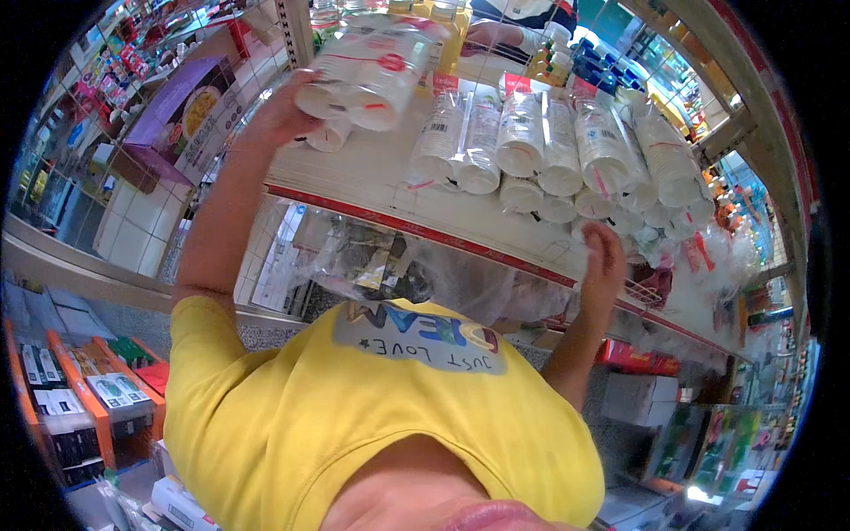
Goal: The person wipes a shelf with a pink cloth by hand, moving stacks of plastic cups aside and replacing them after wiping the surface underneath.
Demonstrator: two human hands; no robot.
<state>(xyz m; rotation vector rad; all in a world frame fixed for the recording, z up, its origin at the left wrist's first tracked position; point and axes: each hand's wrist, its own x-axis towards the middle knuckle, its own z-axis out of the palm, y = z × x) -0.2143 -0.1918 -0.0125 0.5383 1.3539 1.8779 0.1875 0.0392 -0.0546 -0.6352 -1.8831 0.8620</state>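
My left hand (287,113) grips the left side of a clear-wrapped pack of white disposable cups (372,73), tilted above the left part of a white shelf (345,169). Under that pack lies another white cup stack (330,136). My right hand (603,255) is at the shelf's front edge, edge-on and slightly blurred, with nothing visible in it. Its fingertips are close to the round ends of the lower cups (594,202). More wrapped cup packs (524,133) lie side by side on the shelf, in two layers, their round ends towards me.
Wire mesh backs the shelf; beyond it another person's hand (491,33) shows near yellow bottles (451,33). A purple box (179,113) stands at the left. Crumpled clear plastic (724,255) lies at the shelf's right end. Below are plastic bags (392,262) and a white carton (641,398).
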